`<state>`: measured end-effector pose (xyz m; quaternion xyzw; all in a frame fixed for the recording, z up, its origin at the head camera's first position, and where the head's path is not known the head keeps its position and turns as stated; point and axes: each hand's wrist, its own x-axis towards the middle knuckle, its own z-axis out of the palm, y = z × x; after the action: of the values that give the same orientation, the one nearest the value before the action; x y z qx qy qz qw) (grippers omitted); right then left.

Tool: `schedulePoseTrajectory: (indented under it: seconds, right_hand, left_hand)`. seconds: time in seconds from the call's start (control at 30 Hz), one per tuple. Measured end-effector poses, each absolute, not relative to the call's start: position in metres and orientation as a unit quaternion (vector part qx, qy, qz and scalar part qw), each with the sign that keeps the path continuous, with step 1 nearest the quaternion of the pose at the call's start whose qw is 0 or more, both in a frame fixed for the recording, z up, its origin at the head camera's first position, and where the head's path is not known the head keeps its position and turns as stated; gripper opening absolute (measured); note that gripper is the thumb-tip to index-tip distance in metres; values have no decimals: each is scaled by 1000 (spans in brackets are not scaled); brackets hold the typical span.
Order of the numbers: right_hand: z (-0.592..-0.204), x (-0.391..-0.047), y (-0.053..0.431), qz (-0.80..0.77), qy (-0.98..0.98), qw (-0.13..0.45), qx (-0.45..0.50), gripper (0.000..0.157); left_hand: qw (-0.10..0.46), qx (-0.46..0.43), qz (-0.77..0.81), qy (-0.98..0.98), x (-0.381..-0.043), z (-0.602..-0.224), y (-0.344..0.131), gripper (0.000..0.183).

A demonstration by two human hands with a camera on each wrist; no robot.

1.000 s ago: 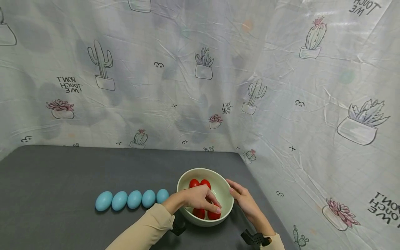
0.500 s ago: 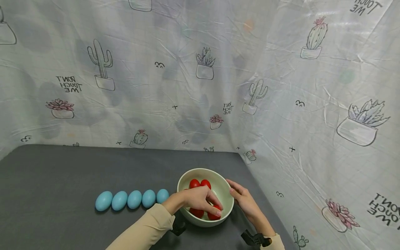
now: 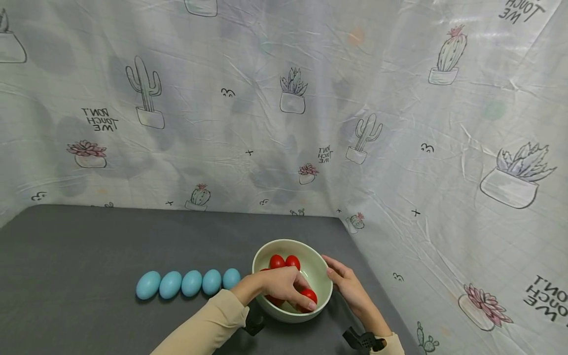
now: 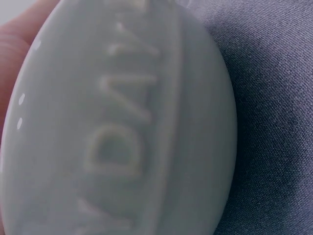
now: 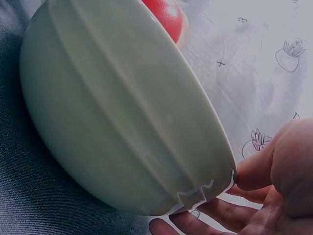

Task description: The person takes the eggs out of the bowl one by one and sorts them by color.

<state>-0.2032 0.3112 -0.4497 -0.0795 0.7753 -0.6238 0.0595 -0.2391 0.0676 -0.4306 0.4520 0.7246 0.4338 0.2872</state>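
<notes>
In the head view, my left hand (image 3: 281,285) reaches into a pale green bowl (image 3: 321,276) and grips a red egg (image 3: 309,297) between thumb and fingers, near the bowl's right front. Other red eggs (image 3: 277,261) lie in the bowl, partly hidden under the hand. My right hand (image 3: 350,291) holds the bowl's right rim. From the right wrist, its thumb hooks over the rim and its fingers lie along the outer wall; a red egg (image 5: 167,17) shows above the rim. The left wrist view is mostly the bowl's outer wall (image 4: 205,122) with raised letters.
Several blue eggs (image 3: 192,283) stand in a row on the dark grey cloth (image 3: 111,241), left of the bowl. A white curtain (image 3: 199,138) printed with cacti hangs behind the table and along its right side.
The red egg in my left hand has shifted slightly up and to the right. Another red egg beneath the hand has moved left. My right hand and the bowl stay put.
</notes>
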Motion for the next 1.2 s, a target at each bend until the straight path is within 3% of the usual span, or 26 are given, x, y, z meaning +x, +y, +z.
schedulePoseTrajectory:
  seconds: [0.2, 0.43, 0.67, 0.93, 1.2]
  right_hand:
    - [-449, -203, 311, -628, 771, 61, -81, 48]
    - [-451, -200, 311, -626, 774, 59, -75, 48]
    - [-450, -204, 311, -620, 779, 54, -77, 48]
    - [-450, -204, 311, -620, 779, 59, -74, 48]
    - [-448, -204, 311, -618, 782, 55, -64, 47]
  left_hand:
    - [278, 439, 480, 707, -237, -428, 65, 15]
    - [176, 393, 595, 678, -221, -415, 47, 34]
    - [97, 322, 644, 687, -202, -403, -3, 41]
    - [86, 286, 642, 706, -179, -405, -62, 44]
    - [77, 218, 638, 734, -159, -425, -85, 57]
